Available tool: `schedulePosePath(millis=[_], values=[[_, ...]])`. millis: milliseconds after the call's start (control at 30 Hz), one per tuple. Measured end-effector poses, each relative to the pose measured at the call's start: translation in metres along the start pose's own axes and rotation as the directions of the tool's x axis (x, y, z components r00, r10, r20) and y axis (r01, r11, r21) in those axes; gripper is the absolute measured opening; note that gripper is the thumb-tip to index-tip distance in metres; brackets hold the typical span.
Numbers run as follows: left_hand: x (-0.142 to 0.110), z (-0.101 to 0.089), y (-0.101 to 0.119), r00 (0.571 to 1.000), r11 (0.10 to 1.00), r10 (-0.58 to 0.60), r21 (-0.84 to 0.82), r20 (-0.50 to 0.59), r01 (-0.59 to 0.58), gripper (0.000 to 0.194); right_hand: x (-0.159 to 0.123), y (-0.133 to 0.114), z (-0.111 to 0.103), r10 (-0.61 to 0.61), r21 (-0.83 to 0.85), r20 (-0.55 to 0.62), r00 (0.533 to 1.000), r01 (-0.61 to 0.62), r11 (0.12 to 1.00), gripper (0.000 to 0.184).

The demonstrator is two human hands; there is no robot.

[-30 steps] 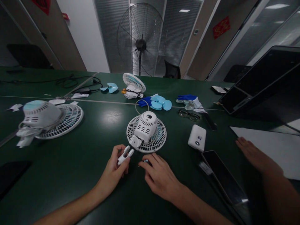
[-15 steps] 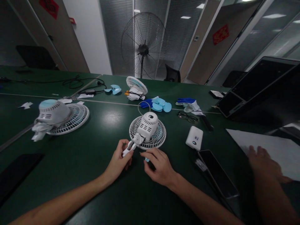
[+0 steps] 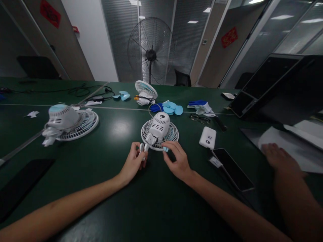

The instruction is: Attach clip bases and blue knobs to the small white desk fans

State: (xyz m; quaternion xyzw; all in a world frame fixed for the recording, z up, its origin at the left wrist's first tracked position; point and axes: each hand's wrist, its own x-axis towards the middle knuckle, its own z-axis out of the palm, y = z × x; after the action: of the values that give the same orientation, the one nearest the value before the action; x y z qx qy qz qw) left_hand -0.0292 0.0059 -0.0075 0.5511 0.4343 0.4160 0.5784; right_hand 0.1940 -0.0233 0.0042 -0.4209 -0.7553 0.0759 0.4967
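Note:
A small fan [image 3: 160, 127] lies on its grille in front of me, its white motor housing up and its neck pointing toward me. My left hand [image 3: 133, 162] is closed around a white two-pronged plastic bracket [image 3: 142, 148], the rounded prongs standing up just left of the fan's neck. Between the thumb and fingers of my right hand [image 3: 178, 160] is a small light-blue piece [image 3: 165, 149], at the near right edge of the grille. The fingers partly cover this piece, so its kind is unclear.
Another fan [image 3: 64, 121] lies to the left, a third [image 3: 145, 92] farther back. Light-blue fan blades [image 3: 173, 108], gloves [image 3: 199, 105] and glasses [image 3: 200, 118] lie beyond. A power bank [image 3: 208, 137] and phone [image 3: 233, 169] are at right, near another person's hand [image 3: 282, 158] on papers [image 3: 272, 136].
Both hands have moved toward the fan, the left one bringing the bracket beside its neck, the right one bringing the blue piece to the grille edge. The other person's hand has shifted over the papers.

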Motion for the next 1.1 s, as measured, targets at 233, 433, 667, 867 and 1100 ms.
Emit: schedulePosePath(millis=[233, 433, 667, 867, 1100], values=[[0.002, 0.005, -0.002, 0.999, 0.997, 0.037, -0.072, -0.001, -0.037, 0.032, -0.004, -0.001, 0.002, -0.014, -0.009, -0.013, 1.0, 0.014, 1.0, 0.037], [-0.002, 0.014, -0.001, 0.999, 0.986, 0.041, -0.162, -0.022, -0.044, 0.025, -0.002, 0.001, 0.0, 0.052, -0.033, -0.057, 0.997, -0.054, 0.998, 0.035], [-0.002, 0.014, 0.001, 0.998, 0.962, 0.02, -0.272, -0.058, -0.035, 0.024, -0.003, -0.001, -0.003, 0.053, -0.017, -0.023, 0.998, -0.053, 0.998, 0.035], [0.001, 0.012, -0.005, 0.996, 0.938, 0.027, -0.341, -0.088, -0.056, 0.028, -0.005, 0.001, -0.001, 0.046, 0.008, -0.003, 0.999, -0.046, 0.999, 0.037], [-0.002, 0.012, 0.005, 0.991, 0.91, 0.036, -0.405, -0.13, -0.086, 0.032, -0.006, 0.001, -0.003, 0.032, 0.001, 0.014, 0.999, -0.032, 0.999, 0.037]])
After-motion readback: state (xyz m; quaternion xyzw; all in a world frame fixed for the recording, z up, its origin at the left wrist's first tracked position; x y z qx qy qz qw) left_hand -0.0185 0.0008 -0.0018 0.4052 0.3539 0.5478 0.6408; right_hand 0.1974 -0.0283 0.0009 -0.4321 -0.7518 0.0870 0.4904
